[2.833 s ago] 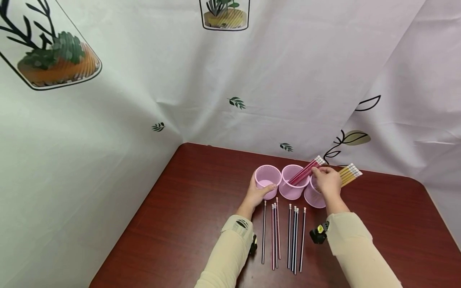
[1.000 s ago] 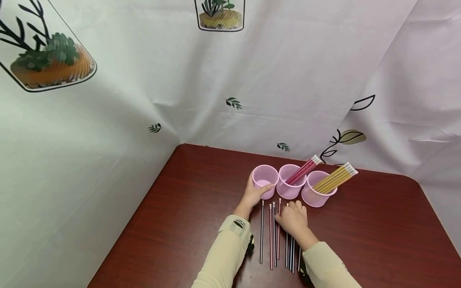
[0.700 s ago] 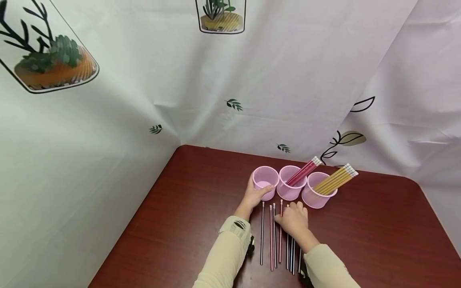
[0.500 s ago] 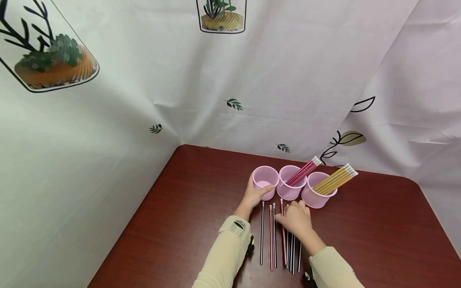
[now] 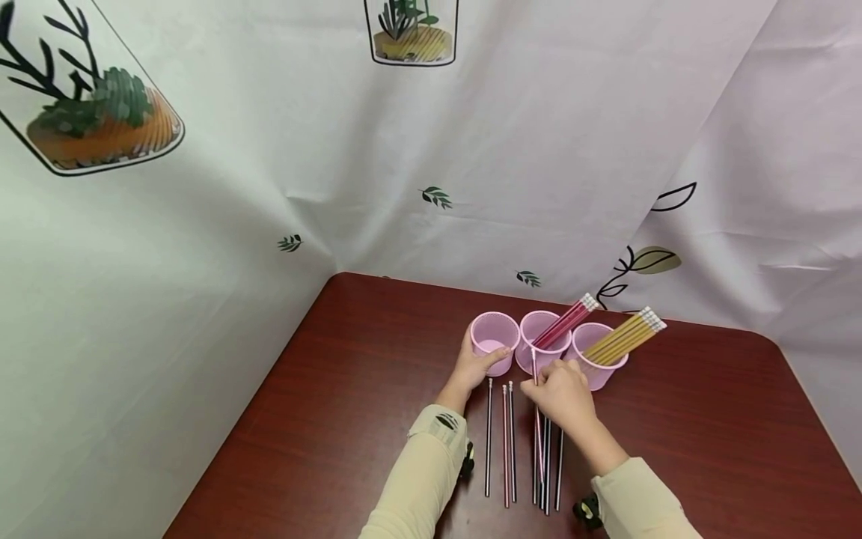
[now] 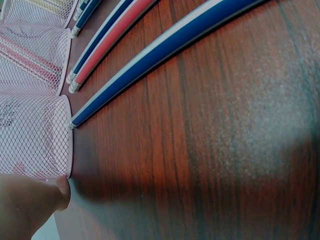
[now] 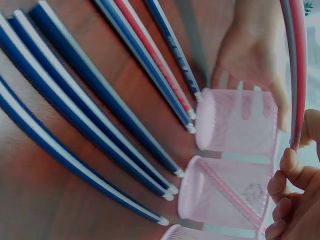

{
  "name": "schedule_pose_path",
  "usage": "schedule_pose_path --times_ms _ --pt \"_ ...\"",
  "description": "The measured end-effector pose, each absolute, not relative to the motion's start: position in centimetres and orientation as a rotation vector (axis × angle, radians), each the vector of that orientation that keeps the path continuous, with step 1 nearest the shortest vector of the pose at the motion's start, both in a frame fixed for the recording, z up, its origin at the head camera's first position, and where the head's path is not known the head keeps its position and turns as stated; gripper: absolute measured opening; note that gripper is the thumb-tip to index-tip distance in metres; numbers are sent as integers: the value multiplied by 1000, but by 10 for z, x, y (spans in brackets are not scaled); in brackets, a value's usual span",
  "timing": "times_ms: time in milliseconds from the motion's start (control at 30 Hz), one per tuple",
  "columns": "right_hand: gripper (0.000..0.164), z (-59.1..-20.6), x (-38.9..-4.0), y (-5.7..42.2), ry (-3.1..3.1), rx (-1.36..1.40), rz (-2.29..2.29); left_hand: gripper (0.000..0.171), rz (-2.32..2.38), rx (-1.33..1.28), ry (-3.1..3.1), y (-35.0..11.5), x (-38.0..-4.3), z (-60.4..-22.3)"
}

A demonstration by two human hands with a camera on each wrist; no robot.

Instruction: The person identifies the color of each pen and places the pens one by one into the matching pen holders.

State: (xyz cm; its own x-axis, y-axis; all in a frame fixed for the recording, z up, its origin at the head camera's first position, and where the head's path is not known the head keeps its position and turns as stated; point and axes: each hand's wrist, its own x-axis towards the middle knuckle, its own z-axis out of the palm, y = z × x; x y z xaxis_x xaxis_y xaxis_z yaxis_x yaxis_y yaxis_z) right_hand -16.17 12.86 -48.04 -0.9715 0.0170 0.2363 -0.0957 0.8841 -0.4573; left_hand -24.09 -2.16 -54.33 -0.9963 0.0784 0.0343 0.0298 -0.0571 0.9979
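Observation:
My left hand (image 5: pixel 471 370) grips the leftmost pink mesh cup (image 5: pixel 494 327), which holds nothing; its mesh side (image 6: pixel 35 130) fills the left of the left wrist view. In my right hand (image 5: pixel 564 395) a red pencil (image 7: pixel 295 65) is pinched between thumb and fingers, raised off the table. Its white eraser end is near the middle mesh cup (image 5: pixel 528 362), where a bunch of red pencils (image 5: pixel 564 324) leans. Yellow pencils (image 5: pixel 622 338) lean in the right mesh cup (image 5: pixel 595 379). Below the cups lie another red pencil (image 5: pixel 506 449) and several dark blue pencils (image 5: pixel 488 442).
The cups stand in a row near the back of the dark red-brown table (image 5: pixel 377 389). Patterned white cloth (image 5: pixel 323 120) hangs behind it and to the left. The loose pencils lie roughly side by side, erasers toward the cups.
My right hand has left the yellow pencils, gone down to the loose pencils and picked up a red one, raising it toward the middle cup. My left hand stays on its cup.

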Motion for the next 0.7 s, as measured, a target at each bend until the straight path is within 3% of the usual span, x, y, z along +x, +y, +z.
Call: schedule_pose_path --times_ms 700 --pt "7 -397 -203 164 -2340 -203 1302 83 2291 130 2104 -22 -241 -544"
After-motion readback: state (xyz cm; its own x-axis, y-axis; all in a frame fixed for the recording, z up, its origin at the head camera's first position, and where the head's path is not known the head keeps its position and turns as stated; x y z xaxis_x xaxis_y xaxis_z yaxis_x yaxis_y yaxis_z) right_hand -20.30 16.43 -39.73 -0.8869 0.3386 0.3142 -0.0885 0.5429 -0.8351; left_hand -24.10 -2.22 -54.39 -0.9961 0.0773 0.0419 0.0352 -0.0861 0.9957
